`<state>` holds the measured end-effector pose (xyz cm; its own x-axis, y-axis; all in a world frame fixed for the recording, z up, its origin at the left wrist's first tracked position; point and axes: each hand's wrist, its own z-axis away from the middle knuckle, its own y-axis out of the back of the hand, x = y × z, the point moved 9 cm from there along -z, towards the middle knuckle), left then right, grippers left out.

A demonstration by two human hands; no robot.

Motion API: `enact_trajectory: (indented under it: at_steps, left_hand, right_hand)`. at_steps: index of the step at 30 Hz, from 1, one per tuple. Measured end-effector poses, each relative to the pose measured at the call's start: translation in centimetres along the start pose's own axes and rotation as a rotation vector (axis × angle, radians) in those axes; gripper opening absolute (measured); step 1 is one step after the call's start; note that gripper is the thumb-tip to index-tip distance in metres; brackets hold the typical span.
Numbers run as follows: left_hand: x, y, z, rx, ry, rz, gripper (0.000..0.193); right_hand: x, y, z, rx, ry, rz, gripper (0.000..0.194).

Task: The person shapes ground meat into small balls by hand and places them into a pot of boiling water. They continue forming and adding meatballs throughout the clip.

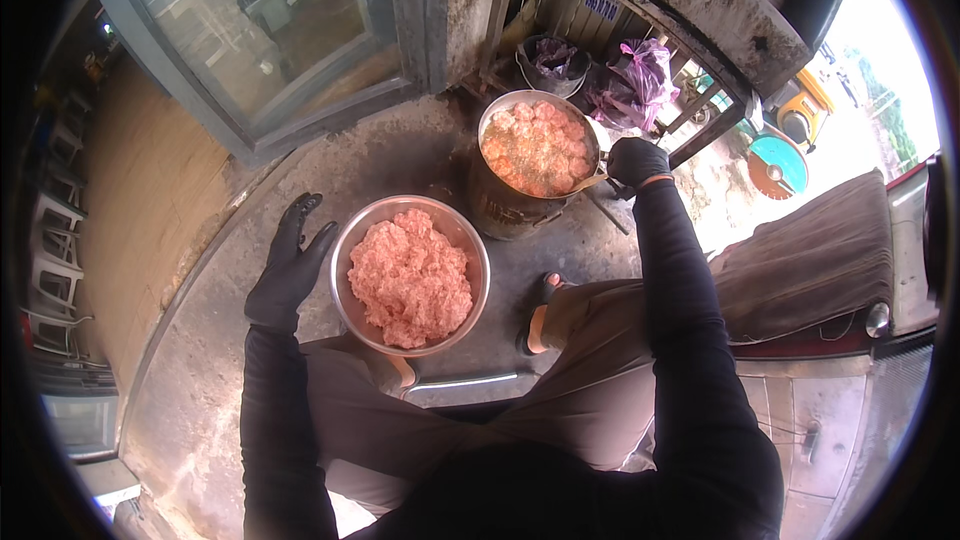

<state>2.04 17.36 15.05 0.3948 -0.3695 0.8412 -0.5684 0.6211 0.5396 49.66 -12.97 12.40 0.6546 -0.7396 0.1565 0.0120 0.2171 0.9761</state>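
My left hand (283, 270), in a black glove, is raised to the left of a steel bowl (337, 292). Its thumb and fingers are spread around nothing. A big mound of pink minced meat (409, 277) fills the bowl. Beyond it, several meat balls (544, 124) sit in bubbling oil in a metal pan (491, 106), which rests on a dark cylindrical stove (499, 214). At the pan's right rim my gloved right hand (639, 163) is closed around a handle; whether it belongs to the pan or to a utensil is unclear. A flat wooden piece (590, 182) lies across the rim nearby.
Behind the pan stand a bucket (551, 79) lined with a plastic bag and a tied purple bag (636, 86). A glass-paned cabinet (300, 52) rises at upper left. A thin rod (606, 211) juts out beside the stove. Stacked chairs (56, 240) line the far left.
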Motion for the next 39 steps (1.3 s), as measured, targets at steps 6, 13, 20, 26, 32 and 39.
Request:
enact_trajectory:
  at_steps: [6, 13, 20, 26, 32, 39]
  left_hand:
    - [-0.3, -0.2, -0.3, -0.015, -0.010, -0.007, 0.059]
    - [-0.6, 0.1, 0.0, -0.022, 0.021, -0.016, 0.059]
    - [-0.5, 0.1, -0.1, -0.014, 0.011, -0.042, 0.060]
    - [-1.0, -0.4, -0.5, -0.023, -0.019, -0.019, 0.060]
    - [-0.6, -0.1, -0.2, -0.020, 0.016, -0.026, 0.059]
    - [-0.9, -0.3, -0.5, -0.021, 0.001, -0.033, 0.059]
  right_hand:
    - [-1.0, -4.0, -0.9, -0.066, 0.135, -0.088, 0.025]
    - [-0.4, -2.1, -0.9, -0.112, 0.128, -0.196, 0.024]
    - [-1.0, -2.3, -0.4, -0.168, 0.097, -0.098, 0.027]
    - [0.9, -8.3, -1.7, -0.130, 0.297, -0.188, 0.026]
    - [0.9, -2.0, -0.3, -0.128, 0.076, -0.408, 0.023]
    - [-0.5, 0.6, 0.0, 0.026, 0.125, -0.266, 0.020]
